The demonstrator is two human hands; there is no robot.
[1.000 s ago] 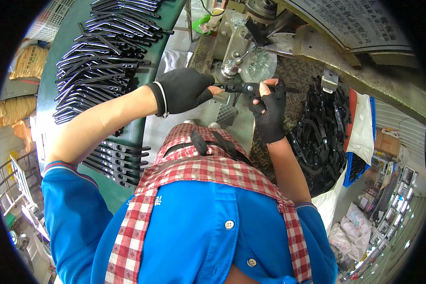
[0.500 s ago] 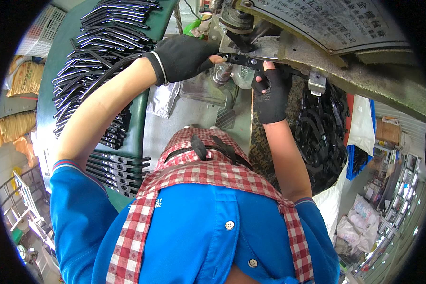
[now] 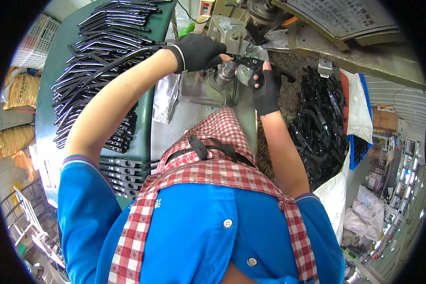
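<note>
Left hand (image 3: 201, 52) pinches one black part (image 3: 246, 60) at its left end; right hand (image 3: 267, 90) clasps its middle, presumably for steadiness.

A long, narrow black part (image 3: 246, 61) sits in the upper middle of the frame, just right of centre, held aloft crosswise and sloping down toward the right. A small, round silvery spot marks its face; some of its length is hidden.
</note>
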